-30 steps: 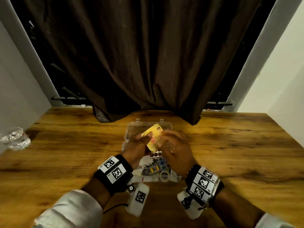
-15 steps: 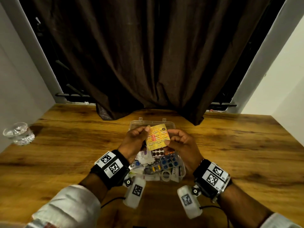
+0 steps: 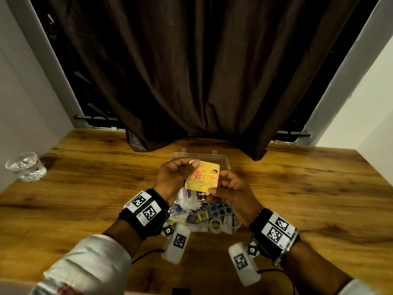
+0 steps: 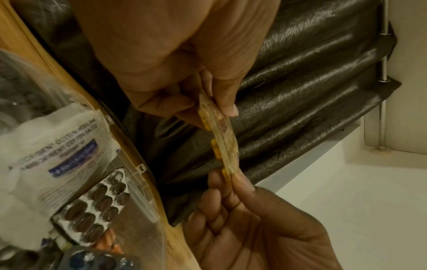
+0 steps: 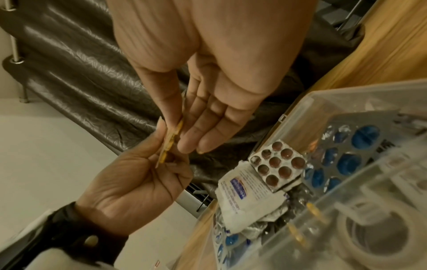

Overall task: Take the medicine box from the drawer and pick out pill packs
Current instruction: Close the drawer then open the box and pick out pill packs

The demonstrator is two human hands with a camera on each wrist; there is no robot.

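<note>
A yellow pack [image 3: 203, 177] is held up between both hands, at frame centre in the head view, above the open clear box [image 3: 226, 165] on the wooden table [image 3: 95, 188].

Left hand [image 3: 174, 179]: the pack's upper-left corner is pinched between thumb and curled fingers. Right hand [image 3: 230, 192]: the lower-right corner is pinched between thumb and fingers (the remaining fingers are seen loosely extended in the right wrist view).

Orientation: the printed face is turned toward the head camera, with the pack tilted slightly clockwise. The long axis is run from upper left to lower right, roughly between the two pinch points. In the left wrist view the pack [image 4: 219, 138] is seen edge-on, long axis near vertical in frame, yellow blisters on its left side. In the right wrist view the pack [image 5: 171, 142] is also seen edge-on.

Box contents (below the hands in the head view): a brown-pill pack [image 5: 278, 162], a blue-pill pack [image 5: 346, 157], a white gauze packet [image 4: 57, 155] and a tape roll [image 3: 214, 225]. Other contents cannot be made out.

A glass [image 3: 25, 169] is stood at the table's left edge, well apart from the box. A dark curtain [image 3: 202, 71] is hung behind, its hem on the table's far edge.
</note>
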